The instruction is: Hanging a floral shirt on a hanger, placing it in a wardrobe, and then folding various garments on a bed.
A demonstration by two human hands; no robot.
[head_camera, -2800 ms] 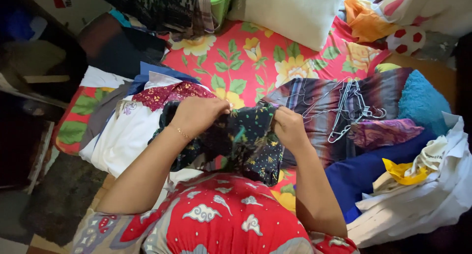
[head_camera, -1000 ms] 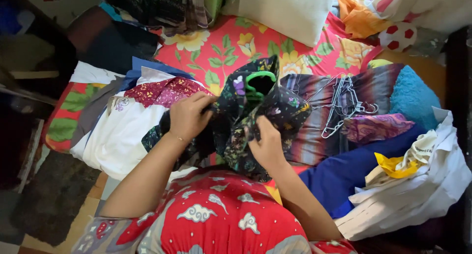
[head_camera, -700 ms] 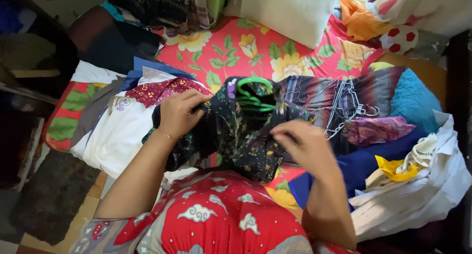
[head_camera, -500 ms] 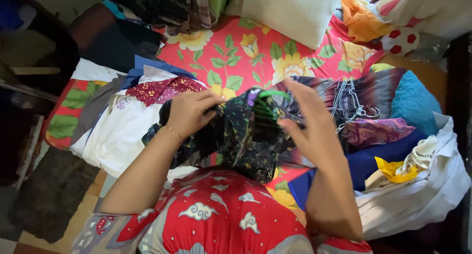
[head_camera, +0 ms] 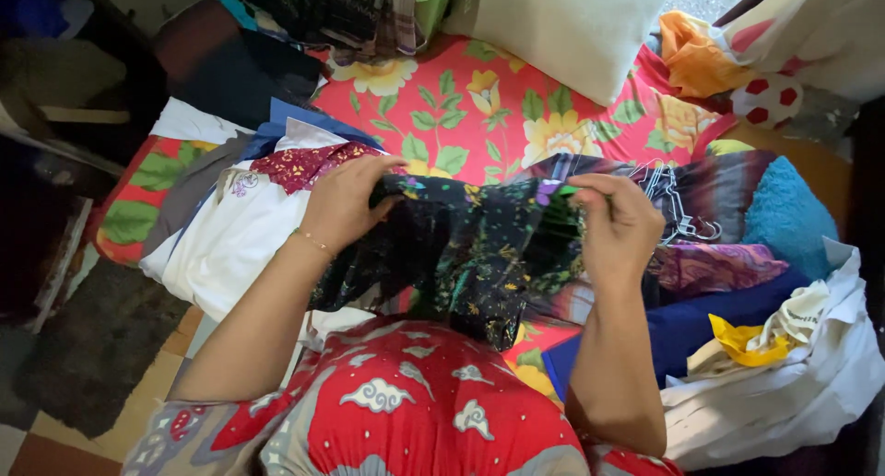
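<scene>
I hold a dark floral-print garment [head_camera: 461, 246] stretched between both hands above a bed. My left hand [head_camera: 346, 199] grips its left edge near a maroon patterned cloth [head_camera: 304, 165]. My right hand [head_camera: 618, 223] pinches its right edge, where a bit of a green hanger [head_camera: 564, 192] peeks out of the fabric. The rest of the hanger is hidden inside the garment. The cloth hangs down toward my red patterned lap.
A bunch of wire hangers [head_camera: 678, 204] lies on striped fabric just right of my right hand. Folded white and blue clothes [head_camera: 230, 227] sit at left, a heap of clothes [head_camera: 774, 347] at right, a white pillow [head_camera: 562, 20] on the red floral sheet [head_camera: 479, 107].
The garment was bunched up around the green hanger; my right hand let go, swung right and took the right edge, and the cloth is now spread wide between both hands.
</scene>
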